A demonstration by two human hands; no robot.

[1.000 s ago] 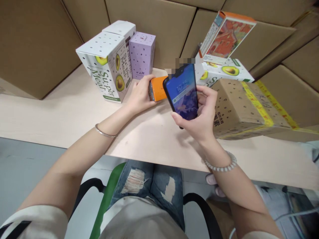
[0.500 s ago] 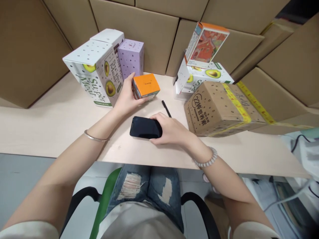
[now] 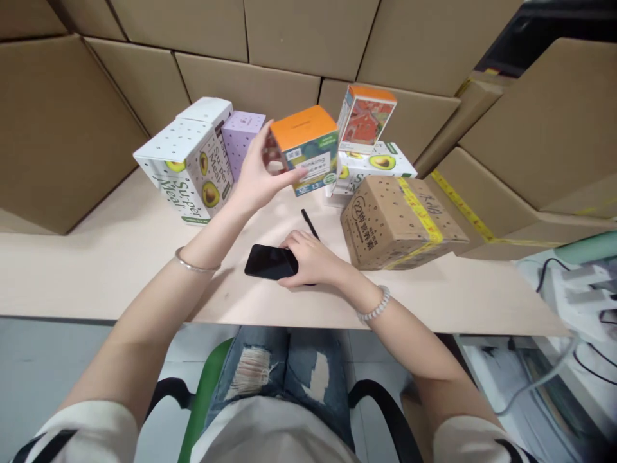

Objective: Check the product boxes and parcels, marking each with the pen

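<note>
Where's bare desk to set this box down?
Biggest bare patch: desk left of the left hand holding the orange box, in front of the avocado box. Another lies before the taped carton, beside the right hand. The back row and middle, with phone and pen, are crowded.

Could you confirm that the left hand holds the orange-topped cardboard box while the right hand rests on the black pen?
Not quite: in the head view the right hand rests on the black smartphone, not the black pen. The left hand does hold the orange-topped cardboard box.
</note>
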